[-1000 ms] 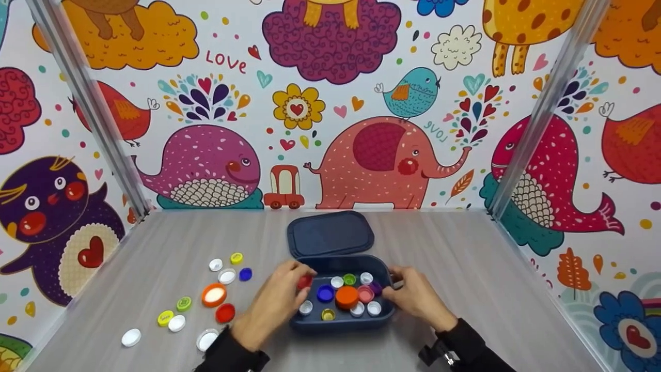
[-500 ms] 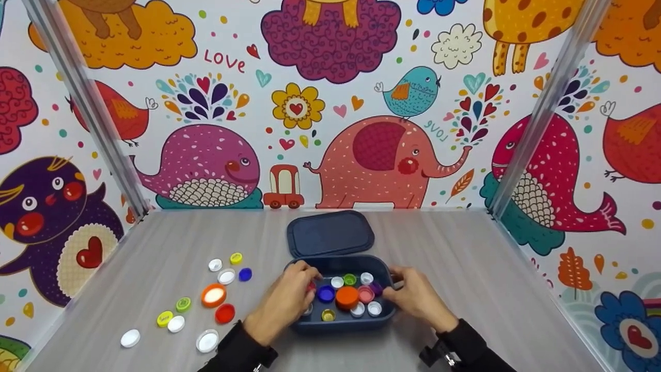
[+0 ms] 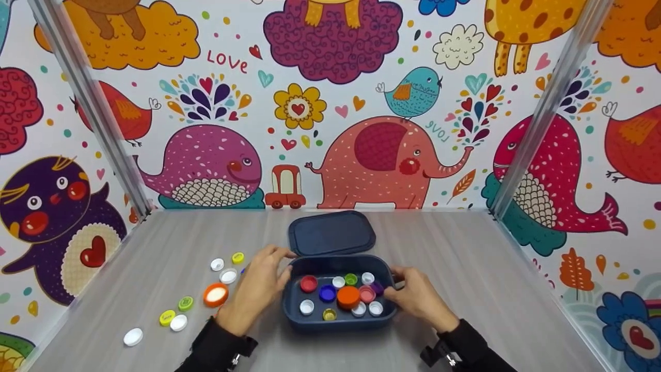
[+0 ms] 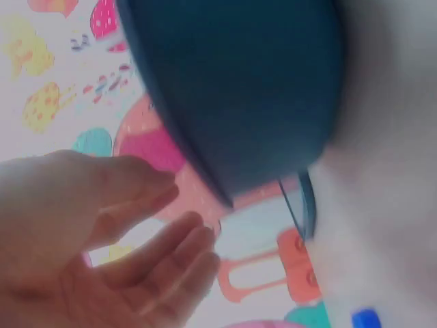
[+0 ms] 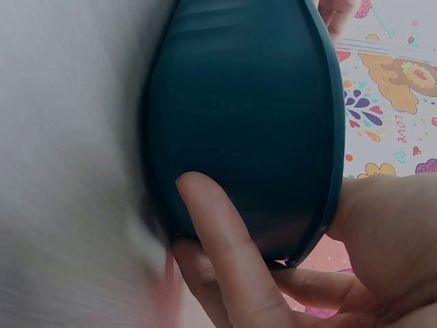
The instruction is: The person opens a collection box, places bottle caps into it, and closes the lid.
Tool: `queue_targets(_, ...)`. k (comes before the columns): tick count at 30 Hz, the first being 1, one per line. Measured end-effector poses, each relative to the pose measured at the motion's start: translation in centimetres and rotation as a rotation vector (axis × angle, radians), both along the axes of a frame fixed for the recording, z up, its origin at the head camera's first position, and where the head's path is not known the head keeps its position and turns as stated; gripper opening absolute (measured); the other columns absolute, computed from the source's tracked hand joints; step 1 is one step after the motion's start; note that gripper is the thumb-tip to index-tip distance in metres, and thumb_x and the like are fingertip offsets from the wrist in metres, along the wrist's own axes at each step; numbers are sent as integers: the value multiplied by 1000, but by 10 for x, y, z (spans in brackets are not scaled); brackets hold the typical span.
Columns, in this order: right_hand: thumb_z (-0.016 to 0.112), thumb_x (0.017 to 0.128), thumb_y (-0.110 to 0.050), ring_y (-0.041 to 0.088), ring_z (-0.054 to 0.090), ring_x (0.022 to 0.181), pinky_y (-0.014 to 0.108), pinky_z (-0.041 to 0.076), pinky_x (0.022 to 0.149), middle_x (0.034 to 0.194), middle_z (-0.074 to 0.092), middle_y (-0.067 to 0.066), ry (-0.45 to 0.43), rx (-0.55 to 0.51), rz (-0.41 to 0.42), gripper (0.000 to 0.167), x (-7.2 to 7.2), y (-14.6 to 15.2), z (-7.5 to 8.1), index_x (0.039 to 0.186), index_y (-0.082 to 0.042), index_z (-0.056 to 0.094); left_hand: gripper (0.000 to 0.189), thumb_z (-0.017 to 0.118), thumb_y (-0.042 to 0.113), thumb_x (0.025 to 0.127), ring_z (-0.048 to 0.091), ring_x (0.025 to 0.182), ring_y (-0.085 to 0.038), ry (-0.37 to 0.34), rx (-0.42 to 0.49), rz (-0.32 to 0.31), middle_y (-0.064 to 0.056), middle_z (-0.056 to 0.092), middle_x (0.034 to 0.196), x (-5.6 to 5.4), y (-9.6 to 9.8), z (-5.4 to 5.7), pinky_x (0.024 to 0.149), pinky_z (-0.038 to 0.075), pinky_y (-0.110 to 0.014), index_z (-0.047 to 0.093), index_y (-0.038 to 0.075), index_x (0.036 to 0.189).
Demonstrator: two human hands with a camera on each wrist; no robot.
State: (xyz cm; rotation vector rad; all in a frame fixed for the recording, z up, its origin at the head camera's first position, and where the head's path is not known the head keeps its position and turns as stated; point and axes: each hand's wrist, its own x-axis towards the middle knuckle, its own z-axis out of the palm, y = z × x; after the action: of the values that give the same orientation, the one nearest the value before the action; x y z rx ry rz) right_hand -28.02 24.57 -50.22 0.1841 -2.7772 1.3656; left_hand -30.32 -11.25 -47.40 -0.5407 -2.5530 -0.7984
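A dark blue plastic food container (image 3: 338,323) stands uncovered on the table, with several bottle caps inside. Among them are a red cap (image 3: 309,283) at the left, a large orange cap (image 3: 348,297) in the middle and a blue cap (image 3: 327,293). My left hand (image 3: 258,289) is just outside the container's left end, holding nothing; its fingers are loosely bent and apart from the wall in the left wrist view. My right hand (image 3: 421,297) grips the right end, thumb over the rim and fingers (image 5: 222,232) against the outer wall.
The container's dark blue lid (image 3: 333,232) lies flat right behind it. Left of my left hand are more caps on the table: an orange-rimmed cap (image 3: 216,294), a green cap (image 3: 186,303), a yellow cap (image 3: 167,318) and several white ones. Printed panels border the table.
My left hand has let go of the red cap inside the container and moved out leftward past the rim. The right hand keeps its grip on the right end.
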Motion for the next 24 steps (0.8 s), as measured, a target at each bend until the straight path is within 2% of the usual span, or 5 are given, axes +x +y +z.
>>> queue_targets(6,85,88,-2,21,77,95,25,63,79,114,86,17,17,7,11,54,-1,0,-2,140,9,78,29,85,-3,95,78,123,-47,-38,9,87,-24,81,125,-12,-35,-1,110,64,-62,84,0,123)
queue_targets(13,85,90,-2,22,78,97,27,65,80,116,85,18,10,-2,9,53,-1,1,-1,141,8,78,32,81,-3,99,72,130,-51,-197,-24,179,-31,77,134,-20,-74,-8,113,62,-65,81,-5,131)
queue_targets(18,84,90,-2,22,78,96,28,65,80,114,85,17,5,-2,9,50,-1,1,-1,139,7,79,38,76,-1,104,70,134,-51,-316,-28,222,-34,72,143,-24,-93,-21,119,60,-67,75,-8,141)
queue_targets(21,83,89,-3,20,77,95,27,64,80,112,85,15,-1,2,11,49,-1,1,-1,137,6,80,40,75,1,104,69,135,-51,-345,-32,230,-35,70,143,-27,-101,-28,121,57,-70,73,-10,143)
queue_targets(24,82,88,-4,19,76,94,26,63,79,112,85,14,-6,11,6,50,-1,1,0,137,6,80,40,76,2,104,69,132,-49,-362,-35,232,-36,70,141,-29,-105,-31,122,57,-70,73,-11,142)
